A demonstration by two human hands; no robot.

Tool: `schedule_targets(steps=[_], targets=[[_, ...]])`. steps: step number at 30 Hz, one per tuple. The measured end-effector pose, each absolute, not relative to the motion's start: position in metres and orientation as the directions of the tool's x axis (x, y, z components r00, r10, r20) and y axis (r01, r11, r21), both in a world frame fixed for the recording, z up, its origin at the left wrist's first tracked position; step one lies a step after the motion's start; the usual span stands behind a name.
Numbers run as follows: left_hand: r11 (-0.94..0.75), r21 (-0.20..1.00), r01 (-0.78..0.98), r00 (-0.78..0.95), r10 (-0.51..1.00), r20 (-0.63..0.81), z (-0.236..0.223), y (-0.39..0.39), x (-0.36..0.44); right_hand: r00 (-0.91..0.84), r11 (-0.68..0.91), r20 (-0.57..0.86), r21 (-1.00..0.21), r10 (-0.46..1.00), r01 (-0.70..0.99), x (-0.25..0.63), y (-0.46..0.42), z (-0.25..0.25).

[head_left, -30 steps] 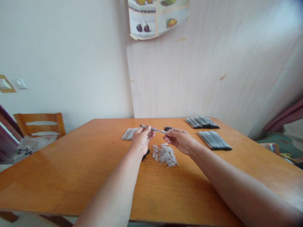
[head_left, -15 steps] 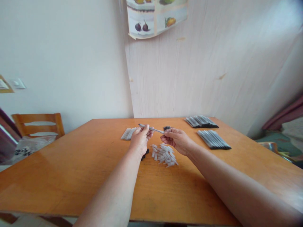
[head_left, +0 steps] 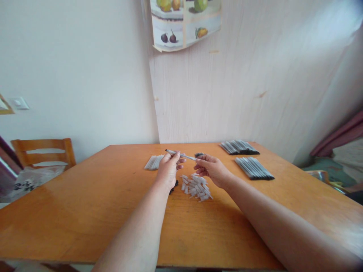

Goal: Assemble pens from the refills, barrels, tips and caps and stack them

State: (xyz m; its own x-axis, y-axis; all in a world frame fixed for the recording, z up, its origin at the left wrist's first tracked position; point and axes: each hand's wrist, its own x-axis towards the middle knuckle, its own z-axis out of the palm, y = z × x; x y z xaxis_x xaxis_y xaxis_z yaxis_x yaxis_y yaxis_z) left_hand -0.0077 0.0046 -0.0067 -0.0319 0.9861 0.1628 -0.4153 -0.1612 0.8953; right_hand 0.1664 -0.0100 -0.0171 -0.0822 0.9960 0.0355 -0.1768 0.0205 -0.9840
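A slim pen [head_left: 185, 156] with a clear-looking barrel and a dark end is held level above the table. My left hand [head_left: 168, 168] pinches its barrel between thumb and forefinger, with the dark end sticking out to the left. At its other end, the thumb and fingertips of my right hand [head_left: 211, 169] close on the tip. Beneath the hands lies a loose heap of small whitish plastic pieces [head_left: 196, 187]. Small black parts [head_left: 174, 186] are partly hidden by my left wrist. Past my left hand is a row of pale tubes [head_left: 153, 162].
On the right of the wooden table [head_left: 113, 211] lie a near row of black-ended pens [head_left: 253, 168] and a farther bundle [head_left: 239, 147]. A small dark cluster [head_left: 199, 154] sits behind my right hand. A wooden chair [head_left: 42, 145] with a plastic bag stands at left.
The camera has tilted up slightly, so the scene sits a little lower. Both hands keep hold of the pen, and the lower fingers of my left hand look a little more extended.
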Motion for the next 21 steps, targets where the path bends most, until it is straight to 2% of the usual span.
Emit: schedule_targets(steps=[7, 12, 16, 18, 21], targets=[[-0.278, 0.88, -0.386, -0.028, 0.957, 0.29, -0.009, 0.005, -0.002, 0.106, 0.164, 0.162, -0.986, 0.981, -0.01, 0.168, -0.005, -0.018], [-0.445, 0.893, -0.059, -0.007, 0.895, 0.446, -0.015, 0.006, 0.002, 0.084, 0.219, 0.216, -0.976, 0.973, -0.024, 0.165, -0.013, -0.007], [-0.608, 0.773, 0.18, 0.042, 0.79, 0.612, -0.017, 0.006, 0.0, 0.02, 0.249, 0.249, -0.968, 0.968, -0.021, 0.165, -0.021, 0.004], [-0.663, 0.712, 0.232, 0.08, 0.743, 0.665, -0.018, 0.006, -0.002, -0.014, 0.259, 0.259, -0.965, 0.966, 0.047, 0.166, -0.023, 0.007], [-0.685, 0.67, 0.285, 0.107, 0.718, 0.688, -0.02, 0.006, -0.003, -0.044, 0.286, 0.284, -0.923, 0.958, 0.259, 0.167, -0.023, 0.01]])
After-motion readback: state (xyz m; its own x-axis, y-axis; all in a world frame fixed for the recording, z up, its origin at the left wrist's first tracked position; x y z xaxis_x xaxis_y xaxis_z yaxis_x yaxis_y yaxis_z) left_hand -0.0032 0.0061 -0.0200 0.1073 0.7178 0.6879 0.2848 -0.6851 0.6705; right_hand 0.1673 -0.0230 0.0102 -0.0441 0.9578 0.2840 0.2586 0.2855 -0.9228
